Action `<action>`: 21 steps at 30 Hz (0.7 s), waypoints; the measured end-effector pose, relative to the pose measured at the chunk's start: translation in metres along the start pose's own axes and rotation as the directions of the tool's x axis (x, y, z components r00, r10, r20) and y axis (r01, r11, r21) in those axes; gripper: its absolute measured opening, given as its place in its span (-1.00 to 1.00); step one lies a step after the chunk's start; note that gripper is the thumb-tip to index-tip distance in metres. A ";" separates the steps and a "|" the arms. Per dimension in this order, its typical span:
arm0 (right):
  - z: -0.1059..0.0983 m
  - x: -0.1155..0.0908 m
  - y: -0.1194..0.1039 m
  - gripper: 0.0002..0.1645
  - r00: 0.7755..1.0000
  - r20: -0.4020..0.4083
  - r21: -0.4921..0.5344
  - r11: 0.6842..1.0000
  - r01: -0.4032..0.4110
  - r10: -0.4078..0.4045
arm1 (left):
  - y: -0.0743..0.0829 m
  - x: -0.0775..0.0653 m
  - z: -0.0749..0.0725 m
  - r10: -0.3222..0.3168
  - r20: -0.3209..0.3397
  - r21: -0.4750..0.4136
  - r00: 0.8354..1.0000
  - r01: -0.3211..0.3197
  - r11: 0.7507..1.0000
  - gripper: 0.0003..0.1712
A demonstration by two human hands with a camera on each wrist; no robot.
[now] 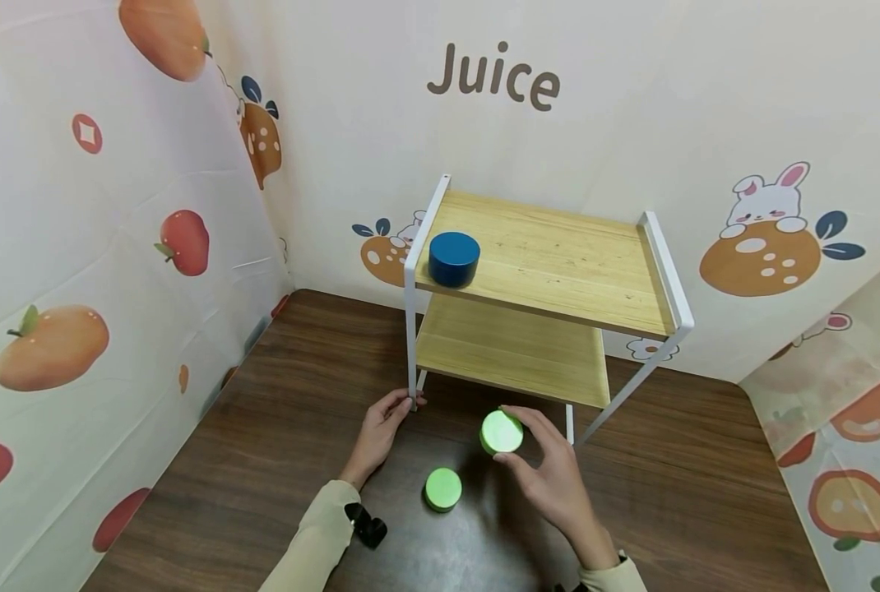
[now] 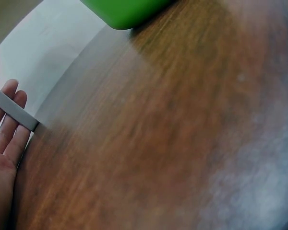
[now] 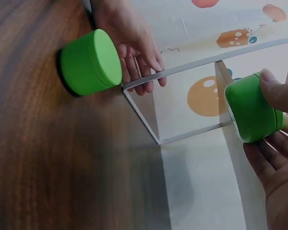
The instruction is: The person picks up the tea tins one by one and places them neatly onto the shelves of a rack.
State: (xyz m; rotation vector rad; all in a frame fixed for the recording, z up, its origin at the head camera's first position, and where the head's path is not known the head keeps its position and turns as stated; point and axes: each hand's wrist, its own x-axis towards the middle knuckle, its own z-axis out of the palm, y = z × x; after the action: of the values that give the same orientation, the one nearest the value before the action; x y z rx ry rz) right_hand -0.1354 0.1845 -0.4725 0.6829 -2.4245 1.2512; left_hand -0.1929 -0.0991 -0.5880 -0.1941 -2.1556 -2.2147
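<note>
You are wearing pale beige sleeves (image 1: 308,538), a blocky black device (image 1: 370,529) sitting beside your left cuff (image 1: 340,493), something black peeking out by your right cuff (image 1: 610,577).

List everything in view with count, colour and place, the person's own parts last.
Rack: 1, white frame with pale wood shelves, on the table.
Table: 1, dark brown, under the rack.
Blue tub: 1, blue, on the rack's top, front left.
Green tubs: 2, green, one in the right hand, one on the table.
Backdrop: white with colourful prints, on three sides.
Sleeves: 2, cream, one per arm.
Left hand: 1, bare, gripping the rack's front left leg.
Right hand: 1, bare, holding one green tub.
</note>
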 end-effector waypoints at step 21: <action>-0.026 0.038 -0.019 -0.16 0.996 -0.029 -0.028 0.996 0.086 -0.087 | 0.002 0.000 0.000 -0.018 -0.006 -0.010 1.000 0.018 1.000 -0.61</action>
State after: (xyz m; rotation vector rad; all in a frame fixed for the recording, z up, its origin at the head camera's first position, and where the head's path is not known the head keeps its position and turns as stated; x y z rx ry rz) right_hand -0.1544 0.1866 -0.4265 0.7478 -2.3565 1.1848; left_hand -0.1925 -0.0988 -0.5859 -0.1693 -2.1521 -2.2334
